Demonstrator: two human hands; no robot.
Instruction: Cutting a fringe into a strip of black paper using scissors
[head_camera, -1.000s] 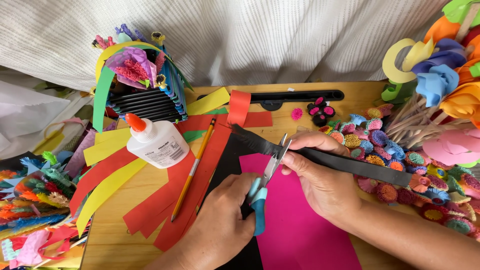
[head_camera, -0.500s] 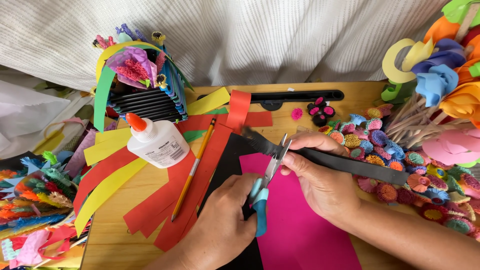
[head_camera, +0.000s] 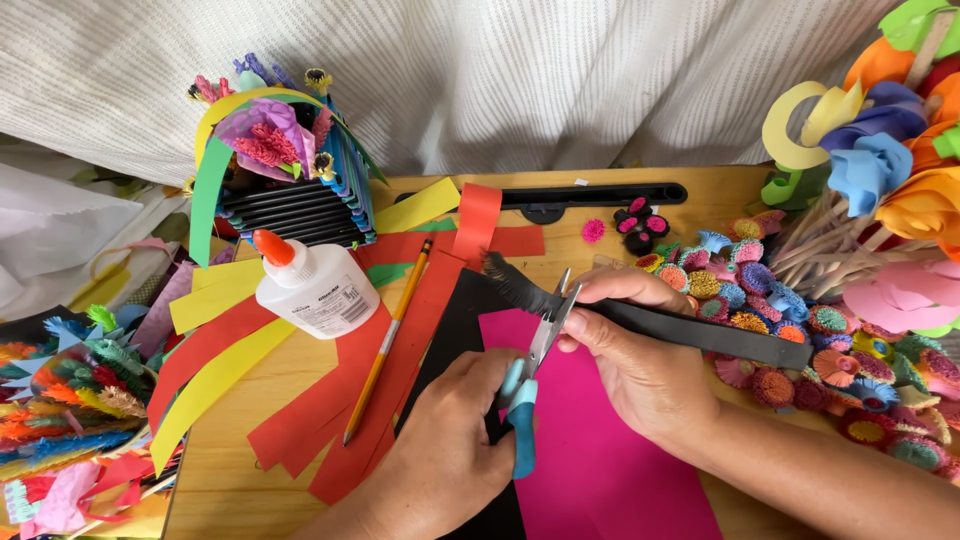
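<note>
The left hand (head_camera: 450, 460) grips blue-handled scissors (head_camera: 528, 385), blades at the fringed edge of a black paper strip (head_camera: 690, 335) pinched by the right hand (head_camera: 640, 365), over pink paper (head_camera: 590, 450). Red strips (head_camera: 340, 400), a pencil (head_camera: 388, 340), a glue bottle (head_camera: 310, 285) and paper flowers (head_camera: 780, 300) crowd the tabletop (head_camera: 215, 480), leaving little free room.

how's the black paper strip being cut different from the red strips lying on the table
The black strip is held off the table in the right hand; the red strips lie flat and untouched. The black strip's left end is snipped into a fine fringe beside the scissors in the left hand; the red strips have plain edges. Both are long, narrow paper bands.
</note>
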